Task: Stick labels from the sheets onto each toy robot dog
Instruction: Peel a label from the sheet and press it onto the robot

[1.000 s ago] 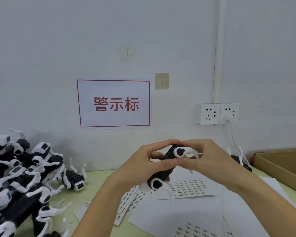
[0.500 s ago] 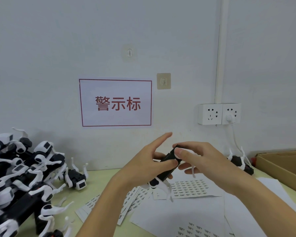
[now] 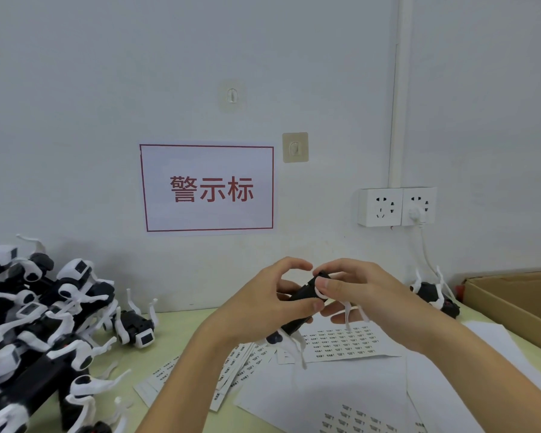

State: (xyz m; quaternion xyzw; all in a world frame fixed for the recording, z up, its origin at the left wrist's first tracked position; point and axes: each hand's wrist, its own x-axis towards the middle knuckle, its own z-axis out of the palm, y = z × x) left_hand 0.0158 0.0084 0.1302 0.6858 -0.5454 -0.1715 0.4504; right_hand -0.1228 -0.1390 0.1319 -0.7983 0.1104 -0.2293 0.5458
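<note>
A black and white toy robot dog (image 3: 297,310) is held tilted in the air above the table, between both hands. My left hand (image 3: 263,304) grips its black body from the left, thumb on the near side and index finger curled over the top. My right hand (image 3: 353,295) pinches the dog's upper end, with white legs hanging below the fingers. A label sheet (image 3: 344,342) with several small printed labels lies under the dog. Another label sheet (image 3: 356,417) lies nearer me. I cannot see whether a label is on a fingertip.
A heap of several toy robot dogs (image 3: 35,326) fills the left of the table, with one loose dog (image 3: 136,329) beside it. Cut label strips (image 3: 231,367) lie under my left forearm. Another dog (image 3: 433,292) lies by an open cardboard box (image 3: 512,304) at the right.
My left index finger, stretched out half a second ago, has curled down over the top of the dog. Both hands and the dog have stayed at about the same place.
</note>
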